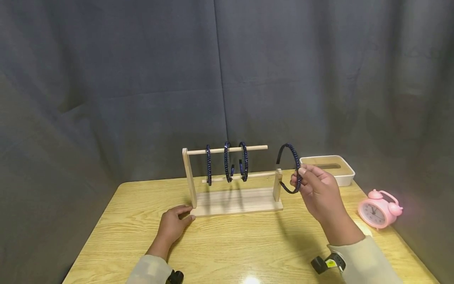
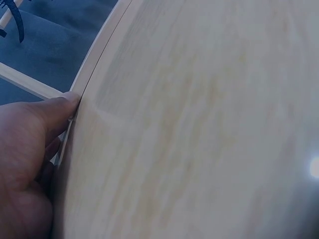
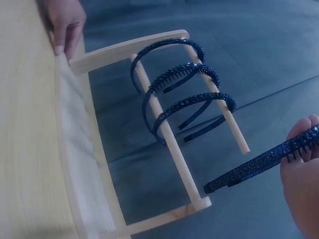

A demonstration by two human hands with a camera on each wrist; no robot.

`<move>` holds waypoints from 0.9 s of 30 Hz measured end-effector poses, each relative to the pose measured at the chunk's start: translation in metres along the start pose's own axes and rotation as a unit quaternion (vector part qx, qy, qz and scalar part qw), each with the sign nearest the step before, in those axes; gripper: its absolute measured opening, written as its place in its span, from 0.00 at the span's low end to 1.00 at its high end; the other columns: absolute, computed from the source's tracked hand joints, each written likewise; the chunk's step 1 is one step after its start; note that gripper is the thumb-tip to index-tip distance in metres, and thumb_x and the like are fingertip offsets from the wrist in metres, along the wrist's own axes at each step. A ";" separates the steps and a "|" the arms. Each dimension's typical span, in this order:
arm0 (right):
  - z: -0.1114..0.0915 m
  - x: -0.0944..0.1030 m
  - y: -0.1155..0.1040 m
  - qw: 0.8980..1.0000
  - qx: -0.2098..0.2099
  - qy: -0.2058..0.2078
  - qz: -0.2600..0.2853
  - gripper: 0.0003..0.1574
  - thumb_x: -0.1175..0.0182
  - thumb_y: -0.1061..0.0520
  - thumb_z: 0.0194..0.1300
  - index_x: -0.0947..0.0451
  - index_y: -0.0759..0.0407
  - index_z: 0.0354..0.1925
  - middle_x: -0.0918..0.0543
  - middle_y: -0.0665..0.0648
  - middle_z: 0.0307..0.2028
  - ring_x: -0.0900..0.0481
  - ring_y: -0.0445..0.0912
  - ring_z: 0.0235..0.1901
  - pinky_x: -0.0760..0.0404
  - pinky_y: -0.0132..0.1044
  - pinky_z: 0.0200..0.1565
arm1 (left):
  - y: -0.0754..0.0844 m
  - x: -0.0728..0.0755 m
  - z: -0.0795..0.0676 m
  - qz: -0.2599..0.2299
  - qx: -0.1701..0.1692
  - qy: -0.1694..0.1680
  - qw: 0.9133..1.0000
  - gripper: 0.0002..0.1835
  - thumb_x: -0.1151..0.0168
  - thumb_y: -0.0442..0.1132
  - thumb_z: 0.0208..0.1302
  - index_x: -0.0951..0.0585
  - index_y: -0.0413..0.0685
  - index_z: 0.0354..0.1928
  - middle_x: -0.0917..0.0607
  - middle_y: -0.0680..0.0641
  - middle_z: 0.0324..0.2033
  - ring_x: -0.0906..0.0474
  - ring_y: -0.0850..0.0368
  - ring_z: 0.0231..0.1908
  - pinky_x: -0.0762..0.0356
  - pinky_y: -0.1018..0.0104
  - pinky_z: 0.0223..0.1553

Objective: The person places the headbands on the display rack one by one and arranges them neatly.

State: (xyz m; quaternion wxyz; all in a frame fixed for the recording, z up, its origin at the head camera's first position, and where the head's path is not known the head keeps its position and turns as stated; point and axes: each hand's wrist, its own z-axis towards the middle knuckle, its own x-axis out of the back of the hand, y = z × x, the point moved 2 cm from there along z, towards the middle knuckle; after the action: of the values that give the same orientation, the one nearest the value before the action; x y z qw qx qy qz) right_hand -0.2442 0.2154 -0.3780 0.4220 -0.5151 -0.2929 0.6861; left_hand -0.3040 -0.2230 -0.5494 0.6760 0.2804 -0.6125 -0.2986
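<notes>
My right hand (image 1: 320,193) pinches a dark blue beaded headband (image 1: 297,161) between thumb and fingers, just off the right end of a wooden rack (image 1: 237,201). The right wrist view shows this headband (image 3: 254,162) with comb teeth, its tip close to the lower rod's end. Three similar headbands hang on the rack: one at the left (image 1: 209,165), one in the middle (image 1: 227,161), one farther right (image 1: 244,161). My left hand (image 1: 173,225) grips the left corner of the rack's base, its thumb (image 2: 62,107) lying along the edge.
Behind my right hand stands a white box (image 1: 344,173) with a slotted wooden lid. A pink alarm clock (image 1: 377,211) is by the right edge of the wood-grain table (image 1: 227,248). A grey curtain (image 1: 149,98) hangs behind and around the table.
</notes>
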 end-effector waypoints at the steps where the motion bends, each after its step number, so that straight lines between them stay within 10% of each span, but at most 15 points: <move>1: 0.005 -0.001 0.000 1.000 -0.005 0.003 0.006 0.12 0.44 0.66 0.83 0.16 0.61 0.41 0.14 0.53 0.36 0.13 0.41 0.36 0.09 0.30 0.46 | 0.000 0.000 0.001 0.001 -0.003 0.000 1.000 0.20 0.24 0.42 0.72 0.10 0.54 0.64 0.17 0.38 0.71 0.25 0.32 0.74 0.22 0.34 0.71; 27: 0.069 -0.028 0.070 0.993 -0.094 0.007 -0.065 0.07 0.45 0.64 0.84 0.22 0.59 0.43 0.21 0.55 0.46 0.16 0.40 0.40 0.11 0.29 0.50 | -0.001 -0.002 0.001 -0.001 -0.007 0.000 1.000 0.19 0.24 0.42 0.71 0.09 0.53 0.62 0.17 0.38 0.70 0.23 0.32 0.72 0.20 0.36 0.71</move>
State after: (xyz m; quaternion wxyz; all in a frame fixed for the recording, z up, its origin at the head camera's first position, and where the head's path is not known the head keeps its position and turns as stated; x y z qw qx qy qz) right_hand -0.3259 0.1595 -0.4031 0.4173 -0.5371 -0.3865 0.6229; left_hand -0.3052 -0.2222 -0.5508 0.6778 0.2766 -0.6099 -0.3034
